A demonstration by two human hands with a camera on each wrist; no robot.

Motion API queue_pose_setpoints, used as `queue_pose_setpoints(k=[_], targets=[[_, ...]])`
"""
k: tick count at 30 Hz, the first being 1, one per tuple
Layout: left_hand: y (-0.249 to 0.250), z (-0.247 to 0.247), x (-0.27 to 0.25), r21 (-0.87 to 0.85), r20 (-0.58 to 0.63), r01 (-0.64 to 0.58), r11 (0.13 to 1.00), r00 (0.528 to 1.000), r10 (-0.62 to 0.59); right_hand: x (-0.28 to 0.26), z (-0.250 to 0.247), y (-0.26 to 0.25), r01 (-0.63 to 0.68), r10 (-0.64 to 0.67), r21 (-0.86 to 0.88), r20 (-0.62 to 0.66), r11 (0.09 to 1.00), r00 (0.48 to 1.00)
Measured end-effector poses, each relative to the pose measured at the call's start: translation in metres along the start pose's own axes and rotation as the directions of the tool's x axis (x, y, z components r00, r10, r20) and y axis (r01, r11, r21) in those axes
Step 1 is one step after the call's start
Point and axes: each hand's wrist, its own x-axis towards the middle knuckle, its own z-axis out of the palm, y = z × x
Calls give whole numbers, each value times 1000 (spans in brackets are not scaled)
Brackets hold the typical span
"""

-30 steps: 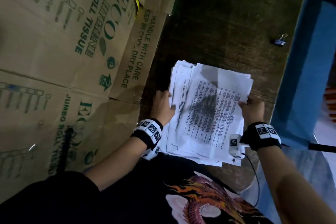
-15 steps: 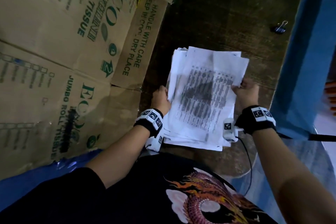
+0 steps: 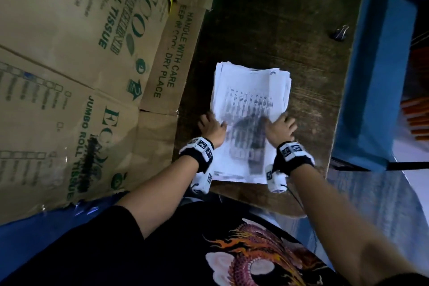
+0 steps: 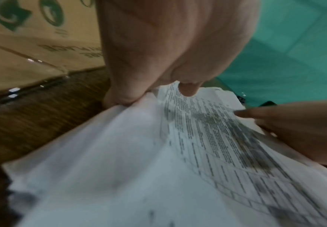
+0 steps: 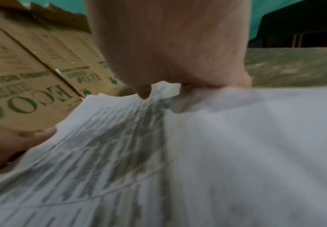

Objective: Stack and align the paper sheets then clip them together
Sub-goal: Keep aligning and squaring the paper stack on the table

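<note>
The stack of printed paper sheets (image 3: 249, 109) lay on the dark wooden table (image 3: 274, 18), its far edges uneven. The left hand (image 3: 211, 126) gripped the stack's left edge, thumb on top and fingers curled under (clearest in the left wrist view). The right hand (image 3: 280, 128) held the right edge, thumb pressed onto the top sheet; its other fingers were hidden by paper. A binder clip (image 3: 340, 33) sat well apart near the table's far right edge. Cardboard boxes (image 3: 76, 58) stood to the left.
</note>
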Motion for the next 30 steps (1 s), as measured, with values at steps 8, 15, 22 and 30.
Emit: queue_pose_setpoints(k=[8,15,22,30], targets=[[-21,-3,-11,2,139,35,999,990,-35,-15,-8,44,-31,27,48,87,998,996],[-29,-10,-1,-343,246,123,931,969,-38,-21,-2,71,-160,42,507,237,847,971],[-39,-10,0,-537,365,97,838,923,127,-25,-29,61,69,-257,477,342,876,904],[30,-47,-33,-450,-352,-481,752,870,345,-34,-69,18,492,-389,675,-315,550,866]])
